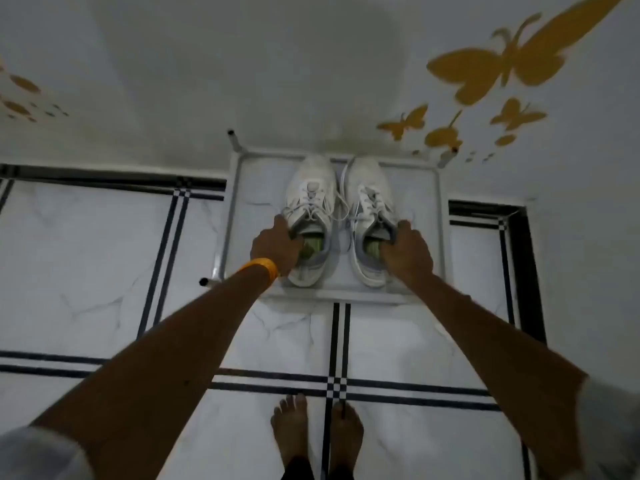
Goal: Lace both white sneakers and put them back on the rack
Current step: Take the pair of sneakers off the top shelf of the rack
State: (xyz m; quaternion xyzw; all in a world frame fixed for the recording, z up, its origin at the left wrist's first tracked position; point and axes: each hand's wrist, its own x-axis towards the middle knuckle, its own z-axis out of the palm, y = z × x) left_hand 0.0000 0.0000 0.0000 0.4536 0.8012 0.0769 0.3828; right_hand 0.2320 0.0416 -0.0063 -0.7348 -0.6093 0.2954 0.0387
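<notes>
Underneath, both sneakers point(337, 216) inside rack point(440, 216).

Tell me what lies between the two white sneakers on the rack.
In the head view, loose white lace hangs in the narrow gap between the left sneaker and the right sneaker; below it, bare rack shelf.

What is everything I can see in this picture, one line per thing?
White sneakers: two, white with grey trim and greenish insoles, laced, side by side on the rack, toes toward the wall.
Rack: one, pale metal frame, on the floor against the wall.
Butterfly decals: several, yellow, on the wall at upper right.
Floor tiles: white marble look with black line borders.
Wristband: one, orange, on the left wrist.
Left hand: gripping the collar of the left sneaker.
Right hand: gripping the collar of the right sneaker.
Bare feet: two, at the bottom on the tiles.
</notes>
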